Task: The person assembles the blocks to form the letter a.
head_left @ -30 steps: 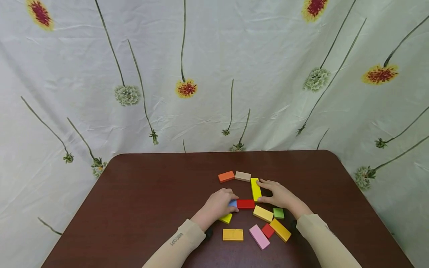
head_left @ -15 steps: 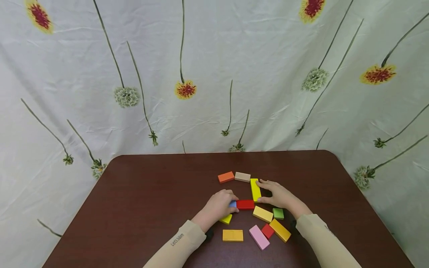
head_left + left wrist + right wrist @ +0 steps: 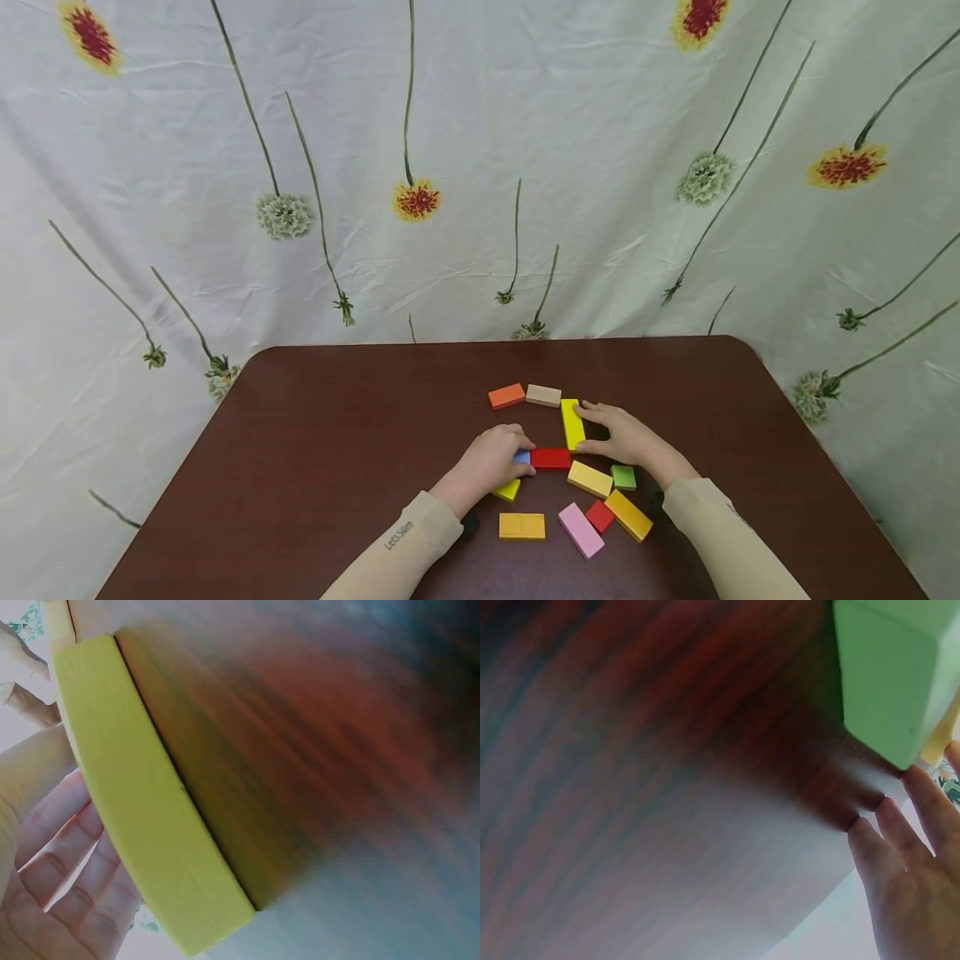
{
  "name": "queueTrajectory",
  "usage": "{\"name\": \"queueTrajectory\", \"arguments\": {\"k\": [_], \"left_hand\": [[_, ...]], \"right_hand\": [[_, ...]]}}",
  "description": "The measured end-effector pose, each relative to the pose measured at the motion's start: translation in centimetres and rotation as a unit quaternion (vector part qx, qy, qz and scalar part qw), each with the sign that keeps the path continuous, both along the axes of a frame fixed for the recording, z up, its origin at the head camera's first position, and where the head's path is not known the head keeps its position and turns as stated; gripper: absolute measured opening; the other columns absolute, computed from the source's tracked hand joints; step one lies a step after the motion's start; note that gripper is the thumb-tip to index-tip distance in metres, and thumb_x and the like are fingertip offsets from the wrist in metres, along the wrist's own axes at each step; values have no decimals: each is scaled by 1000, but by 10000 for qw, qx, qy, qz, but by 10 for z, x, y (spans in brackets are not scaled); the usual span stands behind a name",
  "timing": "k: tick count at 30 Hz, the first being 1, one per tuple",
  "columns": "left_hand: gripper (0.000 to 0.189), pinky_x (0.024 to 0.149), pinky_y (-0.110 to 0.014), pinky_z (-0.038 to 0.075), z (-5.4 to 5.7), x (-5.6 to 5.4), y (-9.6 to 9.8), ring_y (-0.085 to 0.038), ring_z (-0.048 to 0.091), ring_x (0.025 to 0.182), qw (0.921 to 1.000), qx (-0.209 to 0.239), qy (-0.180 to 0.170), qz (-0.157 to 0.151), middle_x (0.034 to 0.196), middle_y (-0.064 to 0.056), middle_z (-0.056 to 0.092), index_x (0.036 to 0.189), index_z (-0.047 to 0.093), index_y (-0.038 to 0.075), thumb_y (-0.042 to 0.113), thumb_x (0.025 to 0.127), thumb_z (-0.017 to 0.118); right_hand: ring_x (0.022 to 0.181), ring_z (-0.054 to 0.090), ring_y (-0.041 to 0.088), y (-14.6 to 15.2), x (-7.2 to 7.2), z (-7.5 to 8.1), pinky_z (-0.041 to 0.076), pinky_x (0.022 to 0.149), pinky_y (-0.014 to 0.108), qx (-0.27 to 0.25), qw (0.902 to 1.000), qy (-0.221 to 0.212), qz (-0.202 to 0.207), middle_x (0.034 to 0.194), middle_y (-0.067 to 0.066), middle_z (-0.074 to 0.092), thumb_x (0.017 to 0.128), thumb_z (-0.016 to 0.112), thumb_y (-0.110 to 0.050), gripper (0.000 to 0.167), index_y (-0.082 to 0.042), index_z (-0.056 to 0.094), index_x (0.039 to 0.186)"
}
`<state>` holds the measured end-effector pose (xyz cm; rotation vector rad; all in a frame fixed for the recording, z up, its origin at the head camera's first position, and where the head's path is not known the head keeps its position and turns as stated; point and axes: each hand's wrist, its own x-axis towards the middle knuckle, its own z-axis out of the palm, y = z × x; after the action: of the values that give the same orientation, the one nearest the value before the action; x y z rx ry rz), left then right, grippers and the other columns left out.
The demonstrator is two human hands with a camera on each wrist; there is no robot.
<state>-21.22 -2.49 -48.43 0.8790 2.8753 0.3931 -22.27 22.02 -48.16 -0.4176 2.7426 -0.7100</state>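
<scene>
My left hand [image 3: 489, 458] pinches a blue block [image 3: 522, 457] between thumb and fingers, covering most of it. The blue block meets the left end of a red block [image 3: 551, 458]. A lime-yellow block [image 3: 507, 490] lies partly under that hand, and looms large before the palm in the left wrist view. My right hand [image 3: 626, 436], fingers spread, touches the right side of a bright yellow block [image 3: 572, 423] with index finger and thumb; the block's near end is at the red one. In the right wrist view its other fingertips [image 3: 862, 832] rest on the table.
An orange block [image 3: 507, 396] and a beige block [image 3: 543, 395] lie beyond, near the yellow one's far end. Nearer me are pale yellow [image 3: 590, 479], green [image 3: 623, 477], amber [image 3: 628, 516], small red [image 3: 599, 517], pink [image 3: 581, 531] and golden [image 3: 522, 527] blocks. A floral cloth [image 3: 480, 167] hangs behind the table [image 3: 337, 450].
</scene>
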Motion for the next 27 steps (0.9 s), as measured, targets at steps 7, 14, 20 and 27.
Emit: {"name": "queueTrajectory", "arguments": {"k": [7,14,20,27], "left_hand": [[35,85,-30,55,4,2,1,-13,60,88,10000,68,-13,68,103,1,68,112,76,15,34,83,79],[34,84,-29,55,-1,4,1,-12,59,87,9999,97,26,106,100,2,68,111,77,16,34,82,80],[34,83,-28,54,-4,6,1,-12,58,86,9998,126,-55,112,100,2,67,110,77,16,34,82,80],[34,84,-29,55,0,4,0,-12,59,87,9999,103,24,136,100,2,68,111,77,17,35,82,79]], "right_hand": [[139,37,46,-1,0,1,34,110,63,-56,10000,9,-23,153,21,40,88,72,-38,71,-10,46,147],[139,37,47,1,3,-3,34,109,63,-289,9996,-3,-75,153,23,40,89,71,-39,71,-10,45,148],[135,44,43,6,13,-9,37,108,61,-660,9963,296,-466,147,20,49,90,71,-37,63,-9,52,143],[120,57,35,2,32,-2,46,102,57,-546,9921,796,-804,127,11,65,87,75,-31,43,-11,67,125]]}}
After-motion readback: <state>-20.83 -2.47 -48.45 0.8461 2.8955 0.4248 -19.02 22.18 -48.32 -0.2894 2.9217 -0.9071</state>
